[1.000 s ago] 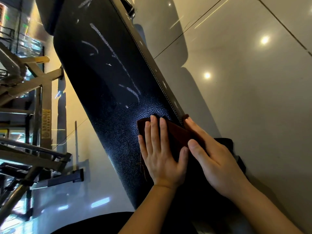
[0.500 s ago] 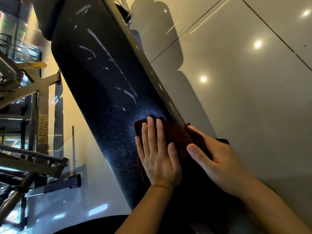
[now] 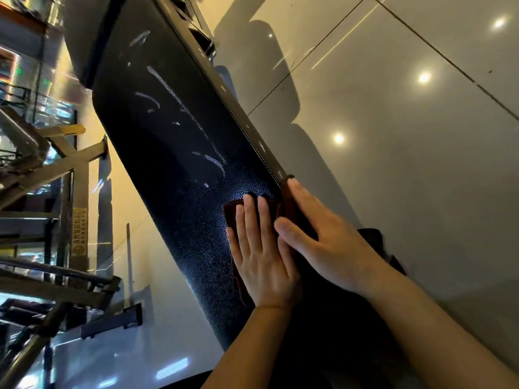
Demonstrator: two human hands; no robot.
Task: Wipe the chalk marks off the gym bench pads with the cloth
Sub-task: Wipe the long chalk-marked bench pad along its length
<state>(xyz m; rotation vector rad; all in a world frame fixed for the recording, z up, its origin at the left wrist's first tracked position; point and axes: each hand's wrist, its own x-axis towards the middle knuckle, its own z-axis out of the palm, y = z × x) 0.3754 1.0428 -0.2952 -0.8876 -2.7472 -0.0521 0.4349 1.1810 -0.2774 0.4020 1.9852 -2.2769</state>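
A long black textured bench pad [image 3: 168, 169] runs from upper left down to the lower middle. White chalk marks [image 3: 179, 105] streak its upper part, with a short smear [image 3: 214, 161] lower down. A dark brown cloth [image 3: 231, 210] lies flat on the pad, mostly covered by my hands. My left hand [image 3: 258, 254] presses flat on the cloth with straight fingers. My right hand [image 3: 317, 237] lies beside it at the pad's right edge, fingers stretched over the cloth where it folds over the edge, thumb touching my left hand.
Metal gym frames and rack bars [image 3: 56, 169] stand at the left, close to the pad. A glossy tiled floor [image 3: 407, 136] with light reflections spreads on the right. A black foot bar [image 3: 112, 324] lies low at the left.
Both hands and the cloth have slid a little up the pad toward the chalk marks. My right hand has closed in against the left, covering more of the cloth.
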